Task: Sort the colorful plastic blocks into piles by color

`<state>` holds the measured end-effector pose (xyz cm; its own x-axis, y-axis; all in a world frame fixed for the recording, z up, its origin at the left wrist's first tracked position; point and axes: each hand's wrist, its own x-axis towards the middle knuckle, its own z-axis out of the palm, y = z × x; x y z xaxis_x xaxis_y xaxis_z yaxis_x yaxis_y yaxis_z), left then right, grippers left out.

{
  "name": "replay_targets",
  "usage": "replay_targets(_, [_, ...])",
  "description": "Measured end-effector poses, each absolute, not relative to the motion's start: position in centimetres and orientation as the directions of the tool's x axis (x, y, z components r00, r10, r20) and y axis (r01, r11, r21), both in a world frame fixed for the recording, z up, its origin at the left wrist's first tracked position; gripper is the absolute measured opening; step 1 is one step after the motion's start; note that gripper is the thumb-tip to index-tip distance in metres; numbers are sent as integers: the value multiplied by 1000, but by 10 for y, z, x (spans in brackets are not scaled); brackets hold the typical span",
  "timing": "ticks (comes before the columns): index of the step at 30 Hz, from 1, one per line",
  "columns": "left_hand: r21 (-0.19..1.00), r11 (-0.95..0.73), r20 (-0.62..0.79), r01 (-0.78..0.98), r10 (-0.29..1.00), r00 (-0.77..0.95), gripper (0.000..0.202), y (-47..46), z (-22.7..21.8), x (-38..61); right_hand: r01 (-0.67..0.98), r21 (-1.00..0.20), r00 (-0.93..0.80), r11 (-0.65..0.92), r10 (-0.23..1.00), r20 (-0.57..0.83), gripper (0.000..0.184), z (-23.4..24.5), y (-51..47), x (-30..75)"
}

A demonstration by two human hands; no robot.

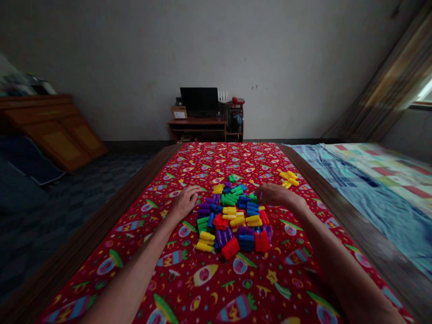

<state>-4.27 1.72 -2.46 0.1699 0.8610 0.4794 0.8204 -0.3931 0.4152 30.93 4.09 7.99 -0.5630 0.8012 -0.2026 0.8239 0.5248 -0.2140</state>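
A pile of plastic toy building blocks [237, 220] in red, yellow, green, blue and purple lies on the red patterned cloth [204, 274]. My left hand [185, 201] rests on the cloth just left of the pile, its fingers stretched out and holding nothing. At the pile's upper right edge, my right hand [274, 194] has its fingers curled downward. A bit of purple shows at its fingertips, but what they grip is mostly hidden. Beyond the right hand, a small group of yellow blocks [288, 178] lies apart from the pile.
Dark wooden borders [313, 184] flank the cloth. To the right is a bed with a blue sheet [364, 211]. Against the far wall stands a desk [199, 121] with a monitor [200, 100] and a red telephone [238, 101]. A wooden cabinet [50, 130] is at the left.
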Motion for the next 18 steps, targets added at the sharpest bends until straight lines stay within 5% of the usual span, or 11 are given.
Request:
replay_targets(6, [411, -395, 486, 822, 857, 169, 37, 19, -28, -44, 741, -283, -663, 609, 731, -161, 27, 64, 25, 316])
replay_targets(12, [414, -396, 484, 820, 858, 169, 37, 19, -28, -44, 707, -411, -668, 576, 734, -121, 24, 71, 41, 327])
replay_targets(18, [424, -396, 482, 815, 860, 167, 35, 20, -27, -45, 866, -390, -257, 313, 948, 188, 25, 66, 71, 381])
